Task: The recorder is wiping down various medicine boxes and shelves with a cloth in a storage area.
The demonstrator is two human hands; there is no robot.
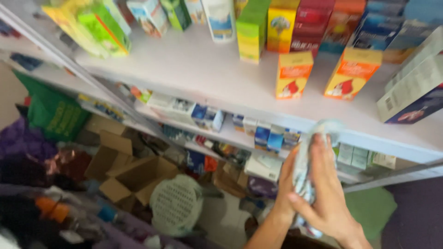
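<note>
Below shelf edge (295,121): both hands (318,189) w/ cloth (302,177)

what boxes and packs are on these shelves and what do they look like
Two orange and yellow boxes, upright, top shelf front.
Green and yellow box, upright, behind them.
White and dark blue box, tilted, far right.
Small blue and white packs, lower shelf.
Both hands hold a pale cloth.

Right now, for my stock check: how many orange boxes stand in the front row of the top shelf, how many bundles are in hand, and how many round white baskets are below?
Orange front-row boxes: 2
Crumpled pale bundle, held between left hand and right hand: 1
Round white perforated basket: 1
Total: 4
</note>
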